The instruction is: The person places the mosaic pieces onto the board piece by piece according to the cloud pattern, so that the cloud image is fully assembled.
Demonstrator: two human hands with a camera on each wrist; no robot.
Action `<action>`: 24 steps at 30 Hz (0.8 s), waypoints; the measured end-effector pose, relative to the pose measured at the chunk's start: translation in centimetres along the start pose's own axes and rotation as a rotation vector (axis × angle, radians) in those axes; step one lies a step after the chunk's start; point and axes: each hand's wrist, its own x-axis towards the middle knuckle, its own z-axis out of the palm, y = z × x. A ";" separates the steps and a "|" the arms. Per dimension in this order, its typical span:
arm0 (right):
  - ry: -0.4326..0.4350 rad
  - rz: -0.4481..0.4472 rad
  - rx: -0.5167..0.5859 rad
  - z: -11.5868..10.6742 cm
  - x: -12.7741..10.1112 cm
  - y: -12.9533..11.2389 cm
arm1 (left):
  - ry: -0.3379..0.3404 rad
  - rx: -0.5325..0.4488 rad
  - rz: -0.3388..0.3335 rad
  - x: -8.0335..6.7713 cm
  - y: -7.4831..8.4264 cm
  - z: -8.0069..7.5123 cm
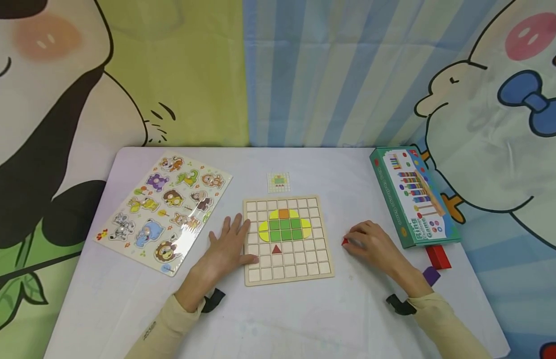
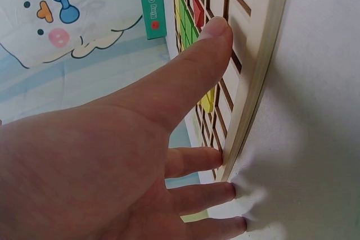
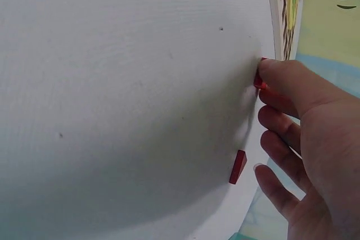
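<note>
You have one wooden grid board (image 1: 323, 234) in the middle of the table (image 1: 278, 319), carrying six green squares (image 1: 285, 230), two yellow half-rounds (image 1: 263, 229), one orange square (image 1: 283, 214) and one red triangle (image 1: 276, 249). One animal puzzle (image 1: 163, 212) lies at the left edge, one green game box (image 1: 412, 197) at the right edge, one small pattern card (image 1: 278, 182) near the far edge. Two hands: left hand (image 1: 228, 247), right hand (image 1: 372, 244).

The green box (image 1: 412, 199) reads "Ring Challenge Game".

Bright, even light (soft shadows); wrist views blur close up.
</note>
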 end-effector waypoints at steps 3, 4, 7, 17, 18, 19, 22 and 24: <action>0.016 -0.012 -0.001 0.2 0.1 0.0 | -0.001 -0.003 -0.001 0.0 0.0 0.0; 0.022 -0.018 0.002 0.3 0.2 0.0 | -0.001 -0.003 -0.001 0.0 0.0 0.0; 0.043 -0.038 0.009 0.3 0.7 -0.2 | 0.002 -0.005 -0.003 0.0 0.0 0.0; 0.087 -0.122 0.071 0.2 4.6 -2.9 | -0.004 -0.009 -0.007 0.0 0.1 -0.1; 0.094 -0.136 0.071 0.4 5.0 -3.3 | -0.005 -0.011 -0.005 0.0 0.1 -0.1; 0.096 -0.146 0.071 0.6 5.4 -3.7 | -0.007 -0.011 -0.005 0.0 0.1 -0.2; 0.088 -0.180 0.068 1.6 6.5 -5.0 | -0.008 -0.010 -0.006 0.0 0.0 -0.1; 0.072 -0.200 0.063 2.4 7.2 -6.1 | -0.006 -0.008 -0.005 0.0 0.0 -0.1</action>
